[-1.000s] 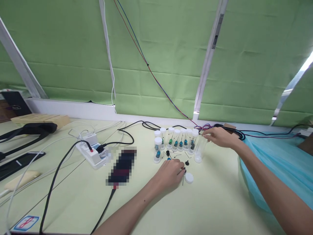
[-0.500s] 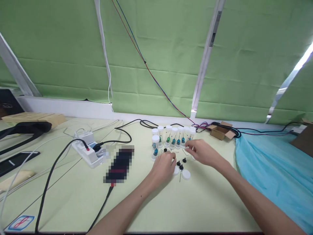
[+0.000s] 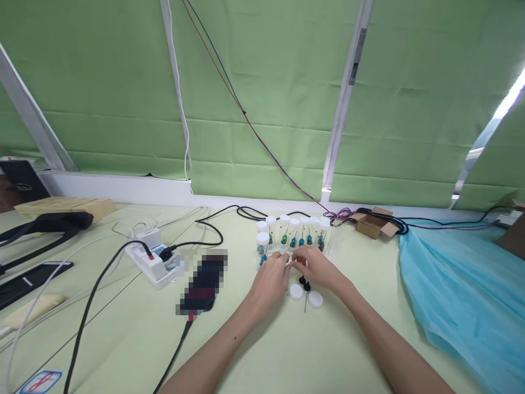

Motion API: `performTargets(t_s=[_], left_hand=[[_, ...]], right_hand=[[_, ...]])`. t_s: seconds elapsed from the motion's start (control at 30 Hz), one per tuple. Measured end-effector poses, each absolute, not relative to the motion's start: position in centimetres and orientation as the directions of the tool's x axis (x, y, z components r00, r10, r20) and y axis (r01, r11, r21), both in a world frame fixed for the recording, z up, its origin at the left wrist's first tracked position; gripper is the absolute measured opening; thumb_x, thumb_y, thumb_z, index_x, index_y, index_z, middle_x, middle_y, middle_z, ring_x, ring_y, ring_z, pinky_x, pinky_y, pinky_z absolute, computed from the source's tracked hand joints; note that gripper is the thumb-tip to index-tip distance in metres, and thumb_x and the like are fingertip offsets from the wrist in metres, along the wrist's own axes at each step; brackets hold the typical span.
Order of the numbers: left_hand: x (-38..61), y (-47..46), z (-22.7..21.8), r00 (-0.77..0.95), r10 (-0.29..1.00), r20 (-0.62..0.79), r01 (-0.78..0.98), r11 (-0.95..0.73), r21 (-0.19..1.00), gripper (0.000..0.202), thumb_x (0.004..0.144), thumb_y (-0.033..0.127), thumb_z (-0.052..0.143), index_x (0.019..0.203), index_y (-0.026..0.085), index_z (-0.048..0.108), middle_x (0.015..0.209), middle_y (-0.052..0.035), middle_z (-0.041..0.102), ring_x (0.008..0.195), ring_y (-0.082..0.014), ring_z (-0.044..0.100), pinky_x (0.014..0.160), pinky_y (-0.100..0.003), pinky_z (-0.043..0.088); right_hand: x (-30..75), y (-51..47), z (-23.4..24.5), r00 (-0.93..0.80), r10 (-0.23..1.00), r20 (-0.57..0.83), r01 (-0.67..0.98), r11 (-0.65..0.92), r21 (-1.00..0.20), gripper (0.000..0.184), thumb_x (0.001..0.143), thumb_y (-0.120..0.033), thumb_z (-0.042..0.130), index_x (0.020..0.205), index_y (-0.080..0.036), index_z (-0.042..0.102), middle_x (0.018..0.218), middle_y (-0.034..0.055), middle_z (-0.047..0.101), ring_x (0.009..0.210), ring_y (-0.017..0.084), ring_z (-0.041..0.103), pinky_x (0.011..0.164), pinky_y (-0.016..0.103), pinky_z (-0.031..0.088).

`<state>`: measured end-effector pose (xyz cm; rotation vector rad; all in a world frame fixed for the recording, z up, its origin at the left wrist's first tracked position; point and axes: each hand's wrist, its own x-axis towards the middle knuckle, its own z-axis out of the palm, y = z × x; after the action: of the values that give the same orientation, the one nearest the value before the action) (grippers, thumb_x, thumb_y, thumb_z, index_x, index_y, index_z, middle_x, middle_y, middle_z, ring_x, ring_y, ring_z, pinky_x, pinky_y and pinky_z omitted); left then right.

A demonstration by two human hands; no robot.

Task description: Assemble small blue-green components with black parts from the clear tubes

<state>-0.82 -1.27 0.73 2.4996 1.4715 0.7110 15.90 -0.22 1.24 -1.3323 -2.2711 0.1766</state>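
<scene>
My left hand (image 3: 272,275) is low over the table, its fingers bent together near the front clear vial (image 3: 262,251). Close against it, my right hand (image 3: 315,265) has its fingertips pinched by the left fingers. Whatever sits between the fingertips is too small or hidden to name. Behind both hands stand several clear vials with white caps (image 3: 293,232), holding green and blue pieces with thin stems. Just in front of my right hand lie small black knobs (image 3: 307,286), one with a thin metal pin, and two loose white caps (image 3: 315,299).
To the left lie a phone-like dark device (image 3: 204,282) on a cable, a white power strip (image 3: 153,264) and tangled cords. An open cardboard box (image 3: 369,225) stands at the back right, beside a light blue cloth (image 3: 451,284).
My right hand has moved left and toward me, away from the right-hand vials, and now meets my left hand. The view has shifted slightly.
</scene>
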Motion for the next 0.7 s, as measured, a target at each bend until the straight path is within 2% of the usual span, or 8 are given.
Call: performTargets(t_s=[0.1, 0.3, 0.47, 0.7], left_hand=[[-1.1, -1.3, 0.4, 0.425, 0.880, 0.213, 0.827, -0.473, 0.303, 0.020, 0.090, 0.024, 0.043, 0.088, 0.018, 0.062, 0.090, -0.0097, 0.064, 0.080, -0.0235, 0.062, 0.063, -0.030, 0.039], [-1.4, -1.7, -0.1, 0.474, 0.869, 0.142, 0.838, -0.495, 0.229, 0.020, 0.084, 0.025, 0.050, 0.100, 0.018, 0.060, 0.097, -0.0126, 0.063, 0.092, -0.0282, 0.061, 0.069, -0.033, 0.041], [-1.6, -1.7, -0.3, 0.486, 0.870, 0.088, 0.842, -0.493, 0.222, 0.017, 0.080, 0.022, 0.057, 0.096, 0.017, 0.059, 0.101, -0.0116, 0.062, 0.099, -0.0284, 0.059, 0.073, -0.033, 0.041], [-1.5, -1.4, -0.5, 0.494, 0.864, 0.091, 0.828, -0.500, 0.254, 0.011, 0.079, 0.012, 0.052, 0.089, 0.017, 0.056, 0.100, -0.0112, 0.060, 0.097, -0.0272, 0.057, 0.072, -0.033, 0.039]], right_hand=[[15.6, -0.8, 0.3, -0.449, 0.829, 0.333, 0.744, 0.553, -0.375, 0.014, 0.086, -0.015, 0.053, 0.082, -0.016, 0.066, 0.077, 0.0048, 0.062, 0.070, 0.016, 0.056, 0.065, 0.026, 0.040], [15.6, -2.1, 0.2, -0.474, 0.820, 0.323, 0.741, 0.569, -0.358, 0.017, 0.081, -0.010, 0.052, 0.086, -0.018, 0.067, 0.080, 0.0044, 0.060, 0.075, 0.017, 0.056, 0.067, 0.027, 0.041], [16.3, -2.2, 0.5, -0.429, 0.844, 0.322, 0.766, 0.529, -0.365, 0.020, 0.081, -0.010, 0.051, 0.091, -0.017, 0.067, 0.085, 0.0063, 0.061, 0.084, 0.020, 0.057, 0.069, 0.027, 0.042], [17.8, -1.6, 0.3, -0.365, 0.882, 0.298, 0.821, 0.455, -0.344, 0.021, 0.088, -0.013, 0.045, 0.087, -0.017, 0.065, 0.080, 0.0057, 0.063, 0.073, 0.018, 0.057, 0.063, 0.026, 0.039]])
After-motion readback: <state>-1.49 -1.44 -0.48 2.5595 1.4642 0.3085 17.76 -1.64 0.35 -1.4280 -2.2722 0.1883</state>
